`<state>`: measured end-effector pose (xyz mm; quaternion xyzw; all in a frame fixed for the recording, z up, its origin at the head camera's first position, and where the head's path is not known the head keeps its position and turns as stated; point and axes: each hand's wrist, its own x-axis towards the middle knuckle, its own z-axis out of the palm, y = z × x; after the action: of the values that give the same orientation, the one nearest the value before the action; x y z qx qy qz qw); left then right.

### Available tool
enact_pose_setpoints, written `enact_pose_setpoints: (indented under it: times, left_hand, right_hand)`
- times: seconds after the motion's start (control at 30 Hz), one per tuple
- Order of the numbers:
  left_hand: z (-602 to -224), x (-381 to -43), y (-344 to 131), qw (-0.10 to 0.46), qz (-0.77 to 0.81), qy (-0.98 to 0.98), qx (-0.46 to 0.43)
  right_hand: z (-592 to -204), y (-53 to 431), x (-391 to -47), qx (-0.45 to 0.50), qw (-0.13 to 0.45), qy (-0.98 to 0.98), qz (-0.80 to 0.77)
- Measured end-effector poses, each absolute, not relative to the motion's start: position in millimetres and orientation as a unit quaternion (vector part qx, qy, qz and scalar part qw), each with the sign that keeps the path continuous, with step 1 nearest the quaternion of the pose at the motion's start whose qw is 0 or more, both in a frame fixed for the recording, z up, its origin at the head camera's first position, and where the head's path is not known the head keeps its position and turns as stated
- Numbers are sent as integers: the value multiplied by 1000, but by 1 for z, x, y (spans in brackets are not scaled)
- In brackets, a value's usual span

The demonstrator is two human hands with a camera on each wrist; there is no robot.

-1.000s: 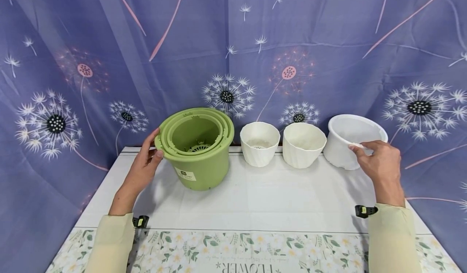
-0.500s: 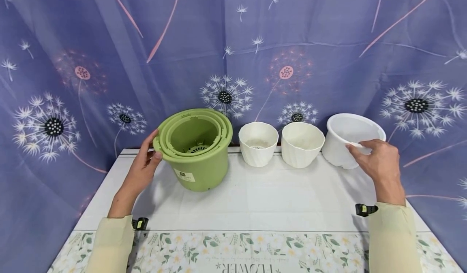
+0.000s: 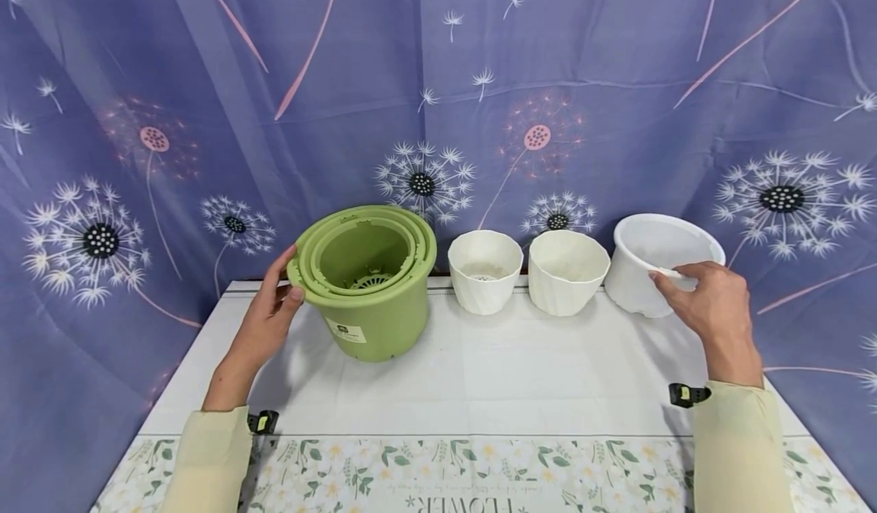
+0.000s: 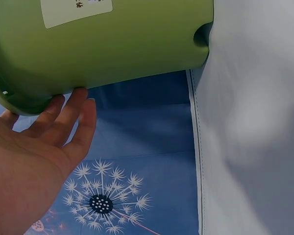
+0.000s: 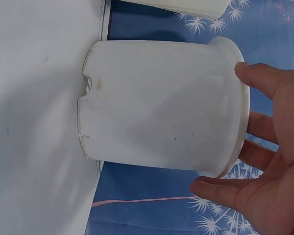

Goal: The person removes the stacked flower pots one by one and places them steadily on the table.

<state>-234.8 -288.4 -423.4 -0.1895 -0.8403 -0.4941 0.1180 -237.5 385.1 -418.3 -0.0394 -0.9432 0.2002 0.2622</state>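
Green flowerpots (image 3: 373, 323) stand nested on the left of the table, a paper label on the outer one's side and slots in the innermost bottom. My left hand (image 3: 266, 319) holds their left edge. In the left wrist view, fingers (image 4: 73, 110) touch the outer wall just below the rim. At the far right stands a white round flowerpot (image 5: 157, 107) with notches at its base. My right hand (image 3: 715, 300) grips its front right rim, the thumb (image 5: 264, 78) on the rim's edge; some fingers pass behind it.
Between the held pots stand two cream fluted flowerpots (image 3: 485, 288) (image 3: 570, 288), side by side along the table's back edge. A purple dandelion-print curtain (image 3: 438, 79) hangs right behind. The white tablecloth (image 3: 479, 380) has a floral band (image 3: 384, 471) at the front.
The view has shifted very slightly. Both hands keep their places on the green and white flowerpots, and no pot has visibly moved.
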Motion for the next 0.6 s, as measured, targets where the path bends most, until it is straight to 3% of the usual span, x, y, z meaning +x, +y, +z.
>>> enact_pose_setpoints:
  times: [0.4,0.6]
  left_hand:
    - [-423,-235,-288,117,-495,-840,-187]
    - [-424,-235,-288,117,-495,-840,-189]
  right_hand:
    - [-414,382,-235,-37,260,-945,196]
    - [-408,380,-232,-20,310,-931,194]
